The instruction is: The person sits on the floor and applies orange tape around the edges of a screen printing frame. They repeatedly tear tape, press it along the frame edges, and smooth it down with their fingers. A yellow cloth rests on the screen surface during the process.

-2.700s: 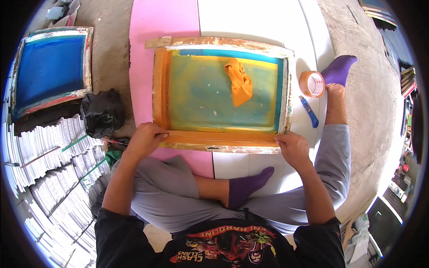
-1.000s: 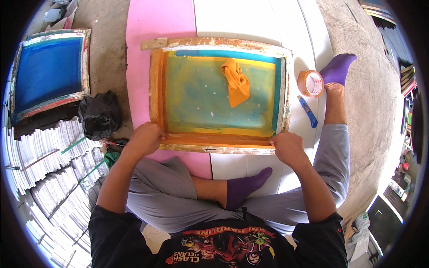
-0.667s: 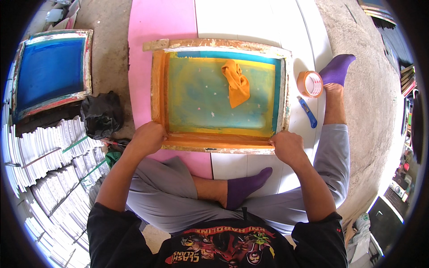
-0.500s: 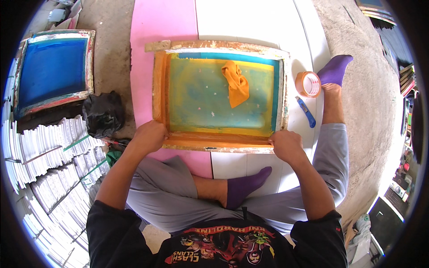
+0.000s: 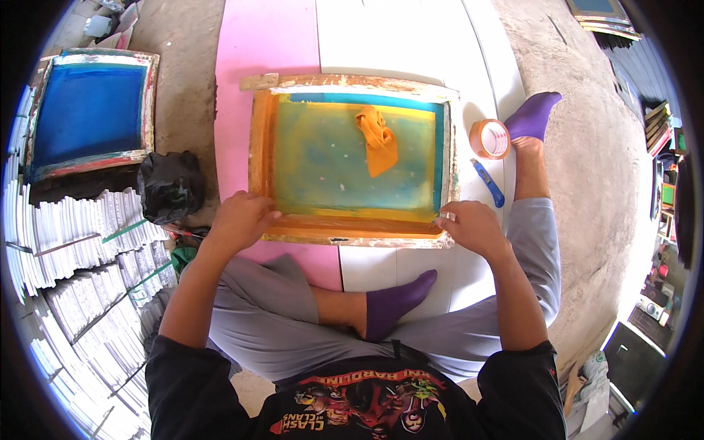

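Observation:
A screen printing frame (image 5: pixel 356 241) with a worn wooden border lies in front of me, its mesh stained yellow, orange and teal with small pale star-like spots. My left hand (image 5: pixel 244 220) holds the near left corner, the thumb lying over the inner edge. At the near right corner, my right hand (image 5: pixel 473 226) grips the border, with fingertips bent over it. A crumpled orange cloth (image 5: pixel 378 143) rests on the mesh. Right of the frame are a roll of orange-brown tape (image 5: pixel 477 139) and a blue utility knife (image 5: pixel 488 182).
The frame lies across a pink panel (image 5: pixel 268 37) and a white panel (image 5: pixel 389 37). Another screen with blue mesh (image 5: pixel 88 114) is at the far left. Near it are a black plastic bag (image 5: pixel 170 187) and stacked paper bundles (image 5: pixel 88 257). My crossed legs (image 5: pixel 279 323) sit close to the near edge.
The whole view has shifted slightly, with the tape and knife appearing further left. My left thumb has lifted and stretched out, and my right fingers have shifted on the corner.

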Motion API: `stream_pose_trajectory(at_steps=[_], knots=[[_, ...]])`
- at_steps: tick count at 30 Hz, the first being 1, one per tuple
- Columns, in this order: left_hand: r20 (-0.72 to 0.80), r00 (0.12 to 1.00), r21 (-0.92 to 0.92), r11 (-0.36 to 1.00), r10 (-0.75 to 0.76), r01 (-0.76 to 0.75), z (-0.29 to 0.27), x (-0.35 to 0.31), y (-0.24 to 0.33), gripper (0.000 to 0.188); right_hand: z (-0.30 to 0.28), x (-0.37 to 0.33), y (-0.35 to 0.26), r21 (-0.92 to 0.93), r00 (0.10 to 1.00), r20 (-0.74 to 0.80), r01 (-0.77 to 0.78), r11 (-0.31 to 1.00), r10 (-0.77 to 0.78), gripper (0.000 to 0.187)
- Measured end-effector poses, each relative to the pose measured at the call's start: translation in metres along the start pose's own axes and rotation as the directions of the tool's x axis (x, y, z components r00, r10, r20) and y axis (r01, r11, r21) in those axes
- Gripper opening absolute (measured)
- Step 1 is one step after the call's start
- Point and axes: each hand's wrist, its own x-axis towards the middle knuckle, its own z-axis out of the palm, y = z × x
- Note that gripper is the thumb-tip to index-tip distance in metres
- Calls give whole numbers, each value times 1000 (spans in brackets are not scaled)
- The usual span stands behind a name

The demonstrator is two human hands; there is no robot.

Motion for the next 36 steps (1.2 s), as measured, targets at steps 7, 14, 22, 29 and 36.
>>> stream_pose_trajectory(at_steps=[7, 14, 22, 29, 36], knots=[[-37, 939, 19, 940, 341, -341, 35, -13, 24, 56, 32, -11, -25, -392, 946, 119, 325, 861, -303, 53], [-65, 956, 194, 943, 286, -269, 64, -16, 12, 30, 63, -16, 6, -467, 942, -11, 292, 835, -335, 40], [-18, 967, 239, 941, 252, -241, 73, -12, 6, 21, 70, -22, 12, -454, 937, -91, 262, 851, -337, 41], [-93, 964, 198, 953, 251, -229, 66, 2, 3, 34, 59, -5, 22, -381, 918, -256, 192, 904, -303, 47], [-184, 913, 226, 919, 365, -322, 80, 0, -15, 43, 69, -9, 26, -348, 868, -371, 199, 916, -330, 50]])
